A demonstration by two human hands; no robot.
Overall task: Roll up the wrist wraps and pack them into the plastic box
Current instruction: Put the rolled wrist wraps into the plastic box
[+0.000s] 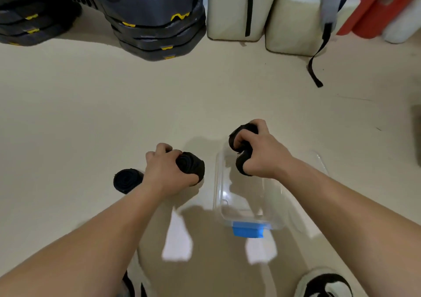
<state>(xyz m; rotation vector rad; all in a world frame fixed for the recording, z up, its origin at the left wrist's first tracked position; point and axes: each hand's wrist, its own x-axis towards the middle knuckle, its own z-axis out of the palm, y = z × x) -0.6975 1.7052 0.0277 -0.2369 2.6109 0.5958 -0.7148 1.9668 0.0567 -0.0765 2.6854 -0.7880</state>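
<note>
Both hands are busy right now. Right hand [262, 153], centre right of the frame, is clamped around what looks like two rolled wraps [241, 146], hanging over the far end of the clear box [230, 207]. Left hand [166, 169], just left of centre, is closed on another roll [191, 165] down by the floor [205, 96], and a fourth roll [125, 180] sits loose right beside that wrist, further left.

So rolling looks done and this is the packing bit, I'd say. Tips for doing it well: lower the right-hand pair all the way to the bottom before letting go, or the loose tails will probably spring open. Set them snug against the far wall so the other two have room. Keep fingers pinching the outer flap until each roll is wedged against something.

As for branding, nothing readable. Box has a blue clip [248, 229] at the near end, no text I can make out. Dark stacked steps [157, 23] at upper left have yellow marks, but they're too blurry to read.
</note>
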